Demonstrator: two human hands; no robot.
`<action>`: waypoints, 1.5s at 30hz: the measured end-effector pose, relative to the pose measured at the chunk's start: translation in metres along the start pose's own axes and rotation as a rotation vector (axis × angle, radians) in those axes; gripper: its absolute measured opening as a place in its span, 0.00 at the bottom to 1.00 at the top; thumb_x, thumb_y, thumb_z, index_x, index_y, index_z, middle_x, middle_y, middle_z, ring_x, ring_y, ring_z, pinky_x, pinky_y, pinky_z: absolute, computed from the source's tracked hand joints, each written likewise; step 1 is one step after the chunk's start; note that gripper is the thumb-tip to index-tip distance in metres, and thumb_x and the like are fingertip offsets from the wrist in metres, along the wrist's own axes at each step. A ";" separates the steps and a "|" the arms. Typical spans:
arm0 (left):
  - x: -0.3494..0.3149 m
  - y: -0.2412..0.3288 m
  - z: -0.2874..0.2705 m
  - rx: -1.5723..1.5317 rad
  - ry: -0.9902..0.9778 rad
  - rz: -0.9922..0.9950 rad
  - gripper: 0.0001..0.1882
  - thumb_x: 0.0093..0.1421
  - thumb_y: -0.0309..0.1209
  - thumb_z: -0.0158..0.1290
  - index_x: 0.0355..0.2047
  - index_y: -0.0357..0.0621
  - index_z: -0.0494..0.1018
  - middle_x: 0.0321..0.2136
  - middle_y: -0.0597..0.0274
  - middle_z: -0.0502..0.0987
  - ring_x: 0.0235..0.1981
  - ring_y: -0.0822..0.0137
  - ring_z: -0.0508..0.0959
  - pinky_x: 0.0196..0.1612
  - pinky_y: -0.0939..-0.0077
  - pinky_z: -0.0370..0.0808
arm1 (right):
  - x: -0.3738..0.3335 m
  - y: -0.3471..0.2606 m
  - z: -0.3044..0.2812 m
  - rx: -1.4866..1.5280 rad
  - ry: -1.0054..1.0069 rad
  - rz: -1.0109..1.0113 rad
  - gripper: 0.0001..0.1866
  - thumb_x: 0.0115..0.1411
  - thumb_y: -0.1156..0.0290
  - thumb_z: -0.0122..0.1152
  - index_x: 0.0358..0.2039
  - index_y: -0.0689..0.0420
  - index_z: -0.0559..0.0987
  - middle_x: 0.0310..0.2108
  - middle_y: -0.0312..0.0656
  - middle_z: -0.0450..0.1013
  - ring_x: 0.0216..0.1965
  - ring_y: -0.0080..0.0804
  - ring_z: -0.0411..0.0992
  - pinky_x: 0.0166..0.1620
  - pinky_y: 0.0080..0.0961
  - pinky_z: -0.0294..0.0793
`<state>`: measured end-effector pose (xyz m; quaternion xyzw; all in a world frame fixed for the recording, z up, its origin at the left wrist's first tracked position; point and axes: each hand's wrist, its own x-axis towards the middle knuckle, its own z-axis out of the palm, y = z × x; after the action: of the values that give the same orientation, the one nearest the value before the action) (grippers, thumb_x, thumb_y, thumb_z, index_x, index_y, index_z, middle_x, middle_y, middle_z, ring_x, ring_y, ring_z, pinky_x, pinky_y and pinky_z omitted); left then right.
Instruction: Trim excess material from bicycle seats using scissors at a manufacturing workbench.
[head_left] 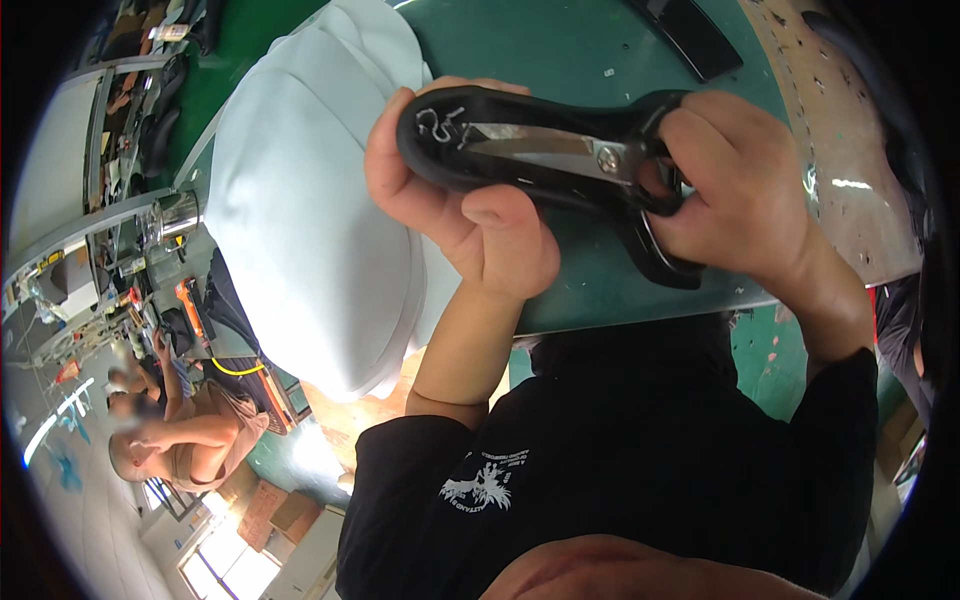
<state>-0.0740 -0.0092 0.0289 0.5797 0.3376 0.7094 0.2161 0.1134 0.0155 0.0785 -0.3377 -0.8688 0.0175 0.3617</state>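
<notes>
My left hand (500, 225) is closed round the rounded end of a shiny black curved piece (425, 150), which looks like a shoe upper with a pale scrawled mark near its tip. Fingers wrap behind it and the thumb presses at its lower edge. My right hand (745, 180) grips a pair of scissors (560, 155) by the handles, mostly covered by the fingers. The silver blades point left and lie within the hollow of the black piece. Whether they touch any material cannot be made out. The black piece's far ends reach my right hand.
White sheet-like pieces (310, 200) are heaped on the green table (590, 290), left of my hands. A glossy black flat piece (690, 40) lies at the far edge. Beyond, a brown board (850, 150) curves along the right. Two other people (200, 435) sit at the left.
</notes>
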 end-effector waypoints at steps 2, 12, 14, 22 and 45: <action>-0.002 -0.004 0.007 -0.092 0.134 -0.013 0.43 0.69 0.58 0.50 0.68 0.40 0.47 0.49 0.40 0.72 0.42 0.59 0.77 0.45 0.67 0.77 | -0.002 0.006 0.001 0.014 0.019 -0.029 0.15 0.36 0.74 0.69 0.18 0.55 0.67 0.16 0.40 0.63 0.19 0.42 0.66 0.22 0.35 0.67; -0.001 -0.006 0.009 -0.075 0.151 0.003 0.44 0.68 0.60 0.51 0.68 0.42 0.47 0.49 0.43 0.72 0.42 0.57 0.78 0.45 0.65 0.78 | -0.028 0.018 -0.018 -0.024 -0.036 0.125 0.14 0.39 0.73 0.72 0.23 0.57 0.73 0.22 0.40 0.68 0.25 0.43 0.71 0.26 0.35 0.70; -0.001 -0.006 0.007 -0.054 0.156 0.009 0.45 0.67 0.61 0.50 0.68 0.41 0.47 0.48 0.43 0.72 0.41 0.57 0.78 0.44 0.65 0.78 | -0.021 0.006 -0.020 -0.012 -0.012 0.126 0.14 0.38 0.73 0.72 0.24 0.57 0.73 0.22 0.40 0.68 0.25 0.43 0.71 0.26 0.34 0.71; -0.003 -0.008 -0.005 -0.013 -0.019 0.038 0.37 0.70 0.58 0.47 0.71 0.58 0.49 0.56 0.46 0.70 0.49 0.48 0.78 0.50 0.53 0.81 | -0.011 0.000 -0.010 -0.050 0.003 0.072 0.17 0.35 0.78 0.72 0.27 0.60 0.74 0.25 0.42 0.69 0.26 0.44 0.70 0.28 0.35 0.69; 0.002 -0.010 -0.008 0.063 0.014 0.064 0.35 0.70 0.56 0.48 0.64 0.46 0.52 0.55 0.48 0.71 0.46 0.56 0.80 0.48 0.59 0.83 | 0.001 0.012 0.005 0.085 -0.004 -0.053 0.15 0.35 0.80 0.69 0.19 0.58 0.68 0.18 0.42 0.64 0.19 0.44 0.64 0.22 0.36 0.63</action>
<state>-0.0826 -0.0027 0.0219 0.5917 0.3425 0.7092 0.1724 0.1167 0.0266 0.0721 -0.2991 -0.8766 0.0453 0.3743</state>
